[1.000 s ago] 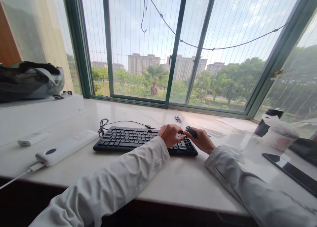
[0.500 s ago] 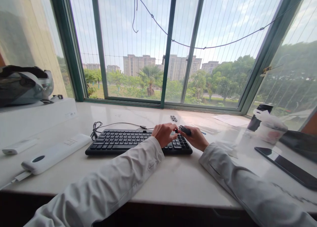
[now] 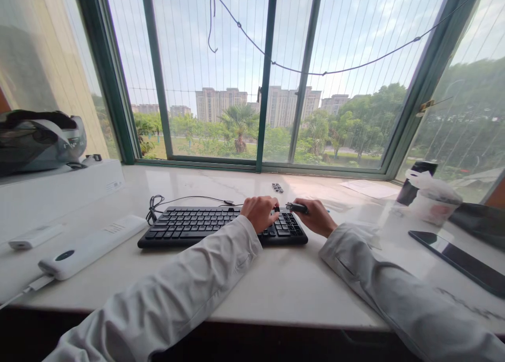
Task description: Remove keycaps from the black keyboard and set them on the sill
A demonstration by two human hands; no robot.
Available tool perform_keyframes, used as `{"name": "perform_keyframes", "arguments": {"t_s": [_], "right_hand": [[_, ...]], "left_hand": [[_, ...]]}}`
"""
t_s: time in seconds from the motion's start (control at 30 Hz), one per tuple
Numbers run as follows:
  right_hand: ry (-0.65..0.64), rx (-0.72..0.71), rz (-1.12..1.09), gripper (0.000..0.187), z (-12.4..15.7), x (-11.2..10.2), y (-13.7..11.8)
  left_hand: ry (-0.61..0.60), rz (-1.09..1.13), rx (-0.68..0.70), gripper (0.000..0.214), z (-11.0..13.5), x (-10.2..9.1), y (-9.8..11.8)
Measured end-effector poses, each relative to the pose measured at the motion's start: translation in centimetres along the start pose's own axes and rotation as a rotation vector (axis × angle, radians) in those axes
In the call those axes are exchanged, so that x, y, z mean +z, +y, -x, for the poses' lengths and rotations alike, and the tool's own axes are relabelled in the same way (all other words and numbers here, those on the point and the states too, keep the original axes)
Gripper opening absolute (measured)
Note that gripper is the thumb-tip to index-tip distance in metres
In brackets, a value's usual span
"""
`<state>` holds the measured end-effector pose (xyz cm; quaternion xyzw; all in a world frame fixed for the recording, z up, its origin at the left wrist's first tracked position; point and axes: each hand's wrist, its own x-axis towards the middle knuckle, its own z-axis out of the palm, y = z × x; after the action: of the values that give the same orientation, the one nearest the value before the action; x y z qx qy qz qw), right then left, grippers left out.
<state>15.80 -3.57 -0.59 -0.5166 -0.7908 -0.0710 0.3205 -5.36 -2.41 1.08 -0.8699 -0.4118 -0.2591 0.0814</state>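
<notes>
A black keyboard (image 3: 197, 225) lies on the white surface, with bare key positions showing in the number pad at its right end. Above that end, my left hand (image 3: 258, 213) pinches a small black keycap (image 3: 276, 209) between thumb and fingers. To its right, my right hand (image 3: 319, 216) is closed around a short dark tool with a metallic tip (image 3: 298, 208), which points left toward the keycap without touching it. Behind my hands sits a small group of loose keycaps (image 3: 277, 187).
A coiled cable (image 3: 154, 208) lies behind the keyboard. At left are a white power strip (image 3: 94, 246) and a white box (image 3: 63, 188) bearing a dark headset (image 3: 43, 141). A phone (image 3: 457, 262), plastic bag (image 3: 434, 199) and paper (image 3: 369, 188) lie to the right.
My right hand has drawn the dark tool slightly right, away from my left fingers. The keycap stays in my left hand, now more plainly visible.
</notes>
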Motion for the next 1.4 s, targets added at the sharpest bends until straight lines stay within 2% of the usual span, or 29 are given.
{"name": "perform_keyframes", "arguments": {"t_s": [0.5, 0.9, 1.17, 1.4], "right_hand": [[-0.069, 0.019, 0.019, 0.017, 0.2, 0.8, 1.0], [-0.043, -0.035, 0.052, 0.030, 0.3, 0.8, 0.8], [-0.068, -0.074, 0.037, 0.037, 0.4, 0.7, 0.8], [-0.054, -0.058, 0.041, 0.027, 0.3, 0.5, 0.5]], "left_hand": [[-0.017, 0.021, 0.009, 0.023, 0.1, 0.0, 0.1], [0.001, 0.055, 0.035, 0.023, 0.1, -0.1, 0.2], [-0.049, 0.035, 0.029, 0.027, 0.1, -0.3, 0.4], [-0.065, 0.036, 0.051, 0.029, 0.2, -0.6, 0.7]]}}
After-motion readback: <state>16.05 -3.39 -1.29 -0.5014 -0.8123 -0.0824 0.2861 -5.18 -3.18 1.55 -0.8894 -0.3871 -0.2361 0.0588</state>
